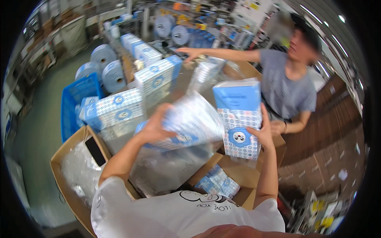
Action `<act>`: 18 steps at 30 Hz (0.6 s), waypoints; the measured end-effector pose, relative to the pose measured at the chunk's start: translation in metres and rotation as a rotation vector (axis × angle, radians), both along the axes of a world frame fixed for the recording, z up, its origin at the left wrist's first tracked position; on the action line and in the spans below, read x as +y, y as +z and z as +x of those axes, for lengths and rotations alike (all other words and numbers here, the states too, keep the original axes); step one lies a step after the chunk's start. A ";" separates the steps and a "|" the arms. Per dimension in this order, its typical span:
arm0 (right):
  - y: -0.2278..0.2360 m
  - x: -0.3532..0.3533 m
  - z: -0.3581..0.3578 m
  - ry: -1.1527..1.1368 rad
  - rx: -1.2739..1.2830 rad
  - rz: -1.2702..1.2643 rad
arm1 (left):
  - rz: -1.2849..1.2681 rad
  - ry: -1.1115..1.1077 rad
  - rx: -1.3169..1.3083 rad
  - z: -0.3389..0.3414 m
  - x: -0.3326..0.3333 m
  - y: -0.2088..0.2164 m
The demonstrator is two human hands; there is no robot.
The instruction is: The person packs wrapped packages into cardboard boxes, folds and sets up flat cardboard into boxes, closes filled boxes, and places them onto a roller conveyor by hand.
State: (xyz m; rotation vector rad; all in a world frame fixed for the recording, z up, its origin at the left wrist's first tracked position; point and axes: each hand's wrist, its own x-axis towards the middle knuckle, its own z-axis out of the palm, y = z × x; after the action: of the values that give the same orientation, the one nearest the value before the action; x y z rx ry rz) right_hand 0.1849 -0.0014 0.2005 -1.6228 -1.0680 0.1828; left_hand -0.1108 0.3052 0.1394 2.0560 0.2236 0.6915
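Note:
My left hand (pixel 156 126) is closed on the left end of a blue-and-white patterned pack (pixel 194 119), tilted and smeared by motion. With my right hand (pixel 262 131) I grip the right side of a second pack (pixel 236 115), which stands upright with a plain blue top panel and a round cartoon face. Below it, an open cardboard box (pixel 246 168) has similar packs (pixel 218 182) inside. Beyond my left hand, another pack (pixel 115 109) lies on the table and one more (pixel 158 75) sits farther back.
A co-worker (pixel 287 75) at the right reaches an arm across the table's far side. At the left stand a blue crate (pixel 71 113), several large rolls (pixel 113 75) and a carton of clear plastic bags (pixel 77 174) with a dark flat object (pixel 95 150). Machinery (pixel 202 31) is behind.

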 end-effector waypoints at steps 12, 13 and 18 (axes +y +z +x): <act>-0.040 -0.269 -0.076 0.409 0.750 0.848 | -1.592 -0.483 -0.373 0.116 -0.144 -0.018; -0.037 -0.293 -0.073 0.482 0.650 0.851 | -1.571 -0.511 -0.255 0.123 -0.162 -0.019; 0.038 -0.372 -0.082 0.037 0.091 0.654 | 0.494 -0.708 0.121 0.162 -0.253 -0.089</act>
State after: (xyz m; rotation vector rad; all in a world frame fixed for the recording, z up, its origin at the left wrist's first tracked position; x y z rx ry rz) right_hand 0.1025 -0.3736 0.2386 -0.9969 -0.9565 -0.0669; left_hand 0.0510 0.0527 0.0499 2.4203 -0.6456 0.1832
